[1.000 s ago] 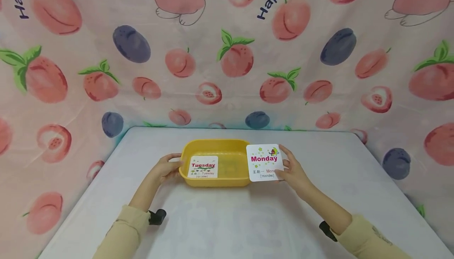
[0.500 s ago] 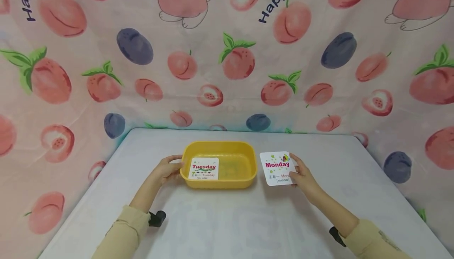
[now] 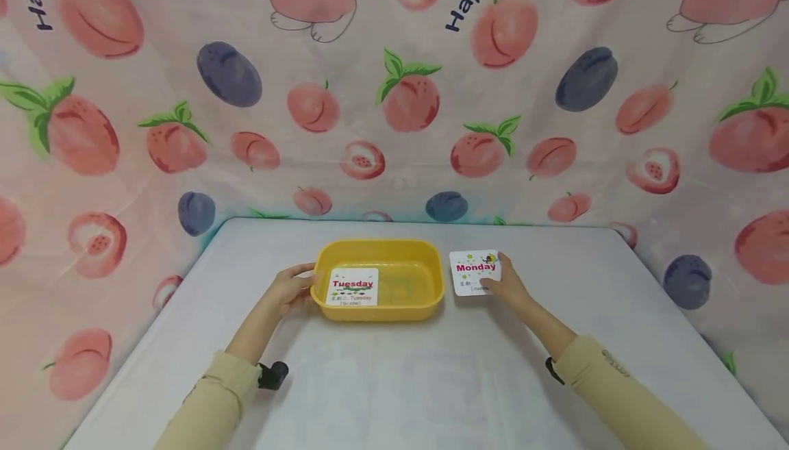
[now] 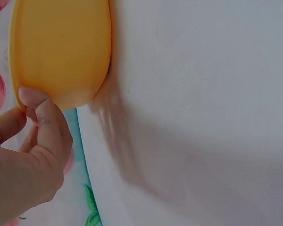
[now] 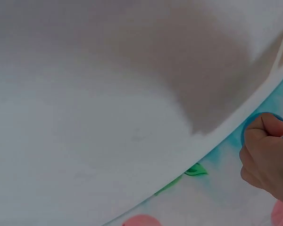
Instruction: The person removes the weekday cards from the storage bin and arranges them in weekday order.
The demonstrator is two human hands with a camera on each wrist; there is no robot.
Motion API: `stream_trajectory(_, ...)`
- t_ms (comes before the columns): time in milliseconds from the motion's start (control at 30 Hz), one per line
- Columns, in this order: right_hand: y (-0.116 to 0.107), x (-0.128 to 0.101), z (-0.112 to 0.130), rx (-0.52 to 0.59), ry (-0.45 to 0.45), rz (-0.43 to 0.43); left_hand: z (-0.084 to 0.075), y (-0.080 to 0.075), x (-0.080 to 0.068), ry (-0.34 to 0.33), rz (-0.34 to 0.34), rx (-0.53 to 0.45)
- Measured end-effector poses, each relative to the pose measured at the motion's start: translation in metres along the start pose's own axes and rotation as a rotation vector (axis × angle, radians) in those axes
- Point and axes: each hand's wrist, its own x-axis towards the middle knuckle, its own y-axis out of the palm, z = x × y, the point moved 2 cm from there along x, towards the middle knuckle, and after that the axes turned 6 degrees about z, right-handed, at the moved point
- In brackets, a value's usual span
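A yellow plastic basket (image 3: 377, 314) sits on the table, with my left hand (image 3: 290, 291) pinching its left rim. The left wrist view shows the thumb and fingers of that left hand (image 4: 35, 146) gripping the edge of the basket (image 4: 61, 52). Inside the basket, in its left half, lies a white card printed "Tuesday" (image 3: 353, 287). Just right of the basket, my right hand (image 3: 510, 284) holds a white card printed "Monday" (image 3: 470, 277) by its right side, its face up. A gap separates that card from the basket. The right hand (image 5: 269, 153) shows with curled fingers in the right wrist view.
The table (image 3: 394, 381) is covered in white. A peach-printed cloth (image 3: 407, 162) hangs behind it and along both sides. Black wrist straps (image 3: 273, 375) stick out from the beige sleeves (image 3: 212, 395).
The "Monday" card first moved right, away from the basket's right rim, then slightly back to the left and farther from me. My left hand has stayed on the basket.
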Motion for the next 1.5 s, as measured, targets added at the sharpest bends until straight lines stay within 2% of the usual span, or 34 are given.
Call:
stream_trajectory(167,0.001,0.026,-0.007,-0.061,0.001,-0.02,0.0,-0.002,-0.001,0.006,-0.014,0.009)
stream_trajectory(267,-0.001,0.084,-0.058,-0.1,-0.04,-0.056,0.0,-0.004,0.0,0.013,-0.016,0.01)
stream_trajectory(367,-0.004,0.155,-0.118,-0.137,-0.065,-0.093,0.0,-0.005,0.001,0.017,-0.021,0.002)
stream_trajectory(400,-0.005,0.174,-0.135,-0.146,-0.083,-0.093,0.0,-0.005,0.002,0.02,-0.018,0.002)
stream_trajectory(433,-0.006,0.184,-0.141,-0.15,-0.079,-0.071,-0.001,-0.005,0.003,0.021,-0.015,0.004)
stream_trajectory(567,-0.007,0.204,-0.149,-0.184,-0.04,-0.035,-0.001,-0.006,0.005,0.019,-0.02,-0.001)
stream_trajectory(800,0.003,0.216,-0.144,-0.226,0.031,-0.043,-0.001,-0.004,0.003,-0.004,-0.04,0.03)
stream_trajectory(833,0.003,0.218,-0.147,-0.233,0.022,-0.036,-0.001,-0.003,0.003,-0.009,-0.042,0.039)
stream_trajectory(933,0.006,0.225,-0.153,-0.259,0.07,0.011,0.0,-0.002,0.004,-0.01,-0.048,0.053)
stream_trajectory(1033,0.009,0.237,-0.16,-0.272,0.09,-0.007,0.001,-0.003,0.005,-0.01,-0.05,0.052)
stream_trajectory(1100,0.011,0.231,-0.152,-0.299,0.119,-0.019,0.003,-0.003,0.005,-0.013,-0.049,0.05)
stream_trajectory(1167,0.012,0.211,-0.128,-0.328,0.161,-0.027,0.004,-0.004,0.005,-0.015,-0.05,0.053)
stream_trajectory(1267,0.014,0.152,-0.067,-0.396,0.257,-0.013,0.005,-0.004,0.005,-0.015,-0.057,0.057)
stream_trajectory(1367,0.015,0.096,-0.011,-0.446,0.302,-0.01,0.005,-0.004,0.005,-0.013,-0.066,0.058)
stream_trajectory(1433,0.016,0.074,0.007,-0.466,0.286,-0.024,0.005,-0.004,0.004,-0.011,-0.064,0.054)
stream_trajectory(1500,0.016,0.062,0.012,-0.471,0.262,-0.029,0.005,-0.004,0.004,-0.012,-0.065,0.05)
